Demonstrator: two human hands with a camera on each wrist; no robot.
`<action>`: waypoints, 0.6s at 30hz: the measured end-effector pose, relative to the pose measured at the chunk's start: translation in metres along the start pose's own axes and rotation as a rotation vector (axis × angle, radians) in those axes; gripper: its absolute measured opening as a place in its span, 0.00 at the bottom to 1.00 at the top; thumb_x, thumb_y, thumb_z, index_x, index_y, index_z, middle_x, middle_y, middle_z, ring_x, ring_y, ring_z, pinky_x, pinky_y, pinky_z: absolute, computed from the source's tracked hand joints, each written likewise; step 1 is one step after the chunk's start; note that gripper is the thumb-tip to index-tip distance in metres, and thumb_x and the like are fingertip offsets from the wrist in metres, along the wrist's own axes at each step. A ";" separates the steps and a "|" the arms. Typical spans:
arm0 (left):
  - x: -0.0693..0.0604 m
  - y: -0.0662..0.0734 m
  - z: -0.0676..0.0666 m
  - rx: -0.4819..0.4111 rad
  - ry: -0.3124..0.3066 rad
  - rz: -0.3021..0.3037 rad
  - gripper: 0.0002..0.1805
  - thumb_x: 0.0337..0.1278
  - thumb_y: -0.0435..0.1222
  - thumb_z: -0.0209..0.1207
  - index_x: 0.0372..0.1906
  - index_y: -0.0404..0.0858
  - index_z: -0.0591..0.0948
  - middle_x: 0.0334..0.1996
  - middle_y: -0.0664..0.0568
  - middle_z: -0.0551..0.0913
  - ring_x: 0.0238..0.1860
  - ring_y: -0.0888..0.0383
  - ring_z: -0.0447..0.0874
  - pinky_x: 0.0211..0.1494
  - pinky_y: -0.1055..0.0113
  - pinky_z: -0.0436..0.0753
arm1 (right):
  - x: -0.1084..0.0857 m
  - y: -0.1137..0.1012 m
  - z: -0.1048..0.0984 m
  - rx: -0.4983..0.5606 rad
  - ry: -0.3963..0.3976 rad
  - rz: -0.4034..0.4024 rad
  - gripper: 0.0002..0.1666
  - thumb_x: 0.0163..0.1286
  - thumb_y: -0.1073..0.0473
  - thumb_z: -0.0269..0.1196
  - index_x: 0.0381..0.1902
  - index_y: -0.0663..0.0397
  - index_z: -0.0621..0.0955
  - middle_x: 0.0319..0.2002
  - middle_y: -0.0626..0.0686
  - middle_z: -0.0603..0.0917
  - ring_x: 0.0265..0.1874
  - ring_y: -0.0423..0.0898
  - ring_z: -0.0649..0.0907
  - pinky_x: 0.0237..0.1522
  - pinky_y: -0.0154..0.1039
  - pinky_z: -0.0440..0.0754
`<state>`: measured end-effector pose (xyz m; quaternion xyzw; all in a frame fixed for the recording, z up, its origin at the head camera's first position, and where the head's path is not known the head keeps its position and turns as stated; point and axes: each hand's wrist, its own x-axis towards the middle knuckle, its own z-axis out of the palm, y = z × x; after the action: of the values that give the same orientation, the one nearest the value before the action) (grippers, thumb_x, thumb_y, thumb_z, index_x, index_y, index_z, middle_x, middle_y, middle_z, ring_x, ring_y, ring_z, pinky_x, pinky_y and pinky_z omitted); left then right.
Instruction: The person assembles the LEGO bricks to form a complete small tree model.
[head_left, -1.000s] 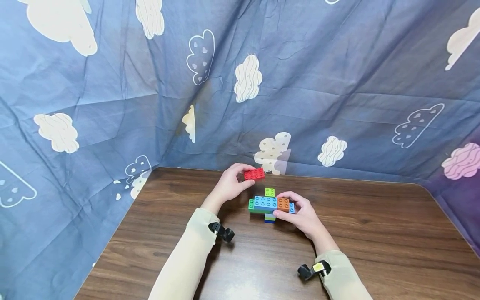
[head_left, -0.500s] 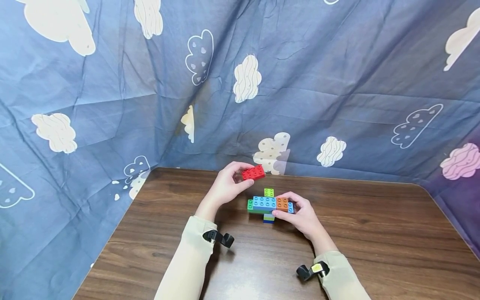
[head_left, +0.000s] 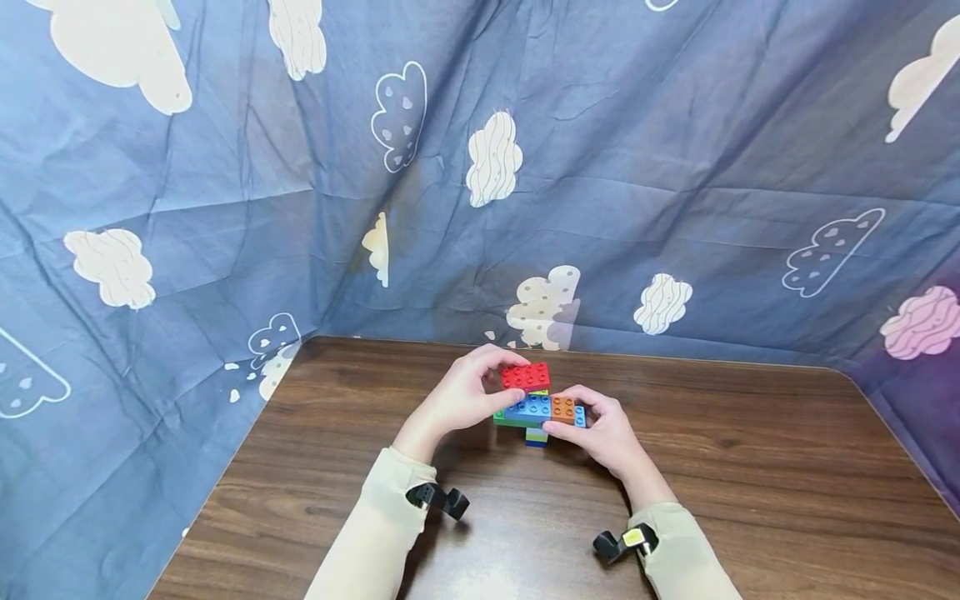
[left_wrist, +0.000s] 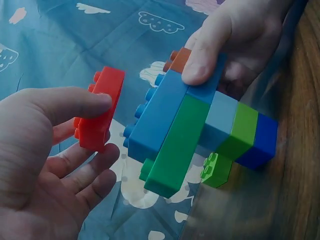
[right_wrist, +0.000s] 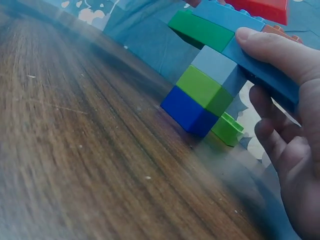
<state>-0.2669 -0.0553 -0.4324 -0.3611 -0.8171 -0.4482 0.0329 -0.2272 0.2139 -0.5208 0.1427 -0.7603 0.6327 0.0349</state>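
Note:
My left hand (head_left: 453, 402) pinches a red toy building brick (head_left: 527, 377) between thumb and fingers. In the left wrist view a gap shows between this brick and the studs of the light blue brick (left_wrist: 159, 117). That blue brick sits on top of a built structure, beside an orange brick (head_left: 563, 408) and over a green brick (left_wrist: 177, 145). My right hand (head_left: 609, 433) grips the structure's right end, thumb on the near side. Underneath is a column of pale blue (right_wrist: 215, 67), lime (right_wrist: 204, 90) and dark blue (right_wrist: 189, 112) bricks.
Behind the column, low down, is a small lime brick (right_wrist: 228, 129). The wooden table (head_left: 750, 467) ends at the back against a blue cloud-patterned cloth (head_left: 600, 167). Each wrist wears a black camera mount (head_left: 438, 500).
My left hand has moved right and toward me with the red brick, from behind the structure to over its blue top. The right hand and the structure stay nearly in place.

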 end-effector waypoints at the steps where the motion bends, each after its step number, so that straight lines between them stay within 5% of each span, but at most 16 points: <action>1: -0.001 0.001 0.000 -0.001 -0.004 0.006 0.22 0.64 0.36 0.76 0.62 0.43 0.87 0.50 0.54 0.87 0.47 0.56 0.82 0.52 0.53 0.86 | 0.000 0.000 0.000 0.004 -0.002 0.006 0.22 0.64 0.65 0.81 0.55 0.58 0.87 0.48 0.58 0.89 0.40 0.45 0.90 0.43 0.37 0.89; 9: -0.001 0.004 0.003 0.036 -0.035 0.022 0.22 0.64 0.38 0.77 0.62 0.43 0.87 0.50 0.57 0.87 0.48 0.60 0.80 0.52 0.63 0.84 | -0.001 -0.003 -0.001 0.006 0.005 0.043 0.23 0.64 0.63 0.82 0.55 0.56 0.87 0.47 0.56 0.90 0.39 0.46 0.90 0.43 0.38 0.90; 18: -0.002 0.000 0.010 0.023 -0.076 0.062 0.21 0.66 0.38 0.75 0.62 0.42 0.87 0.53 0.53 0.87 0.49 0.52 0.82 0.52 0.51 0.86 | 0.001 0.003 0.001 0.046 -0.009 0.021 0.21 0.66 0.67 0.79 0.55 0.62 0.86 0.46 0.53 0.91 0.40 0.44 0.90 0.44 0.36 0.89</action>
<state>-0.2621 -0.0487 -0.4391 -0.4025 -0.8113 -0.4236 0.0198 -0.2282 0.2128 -0.5236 0.1381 -0.7472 0.6497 0.0215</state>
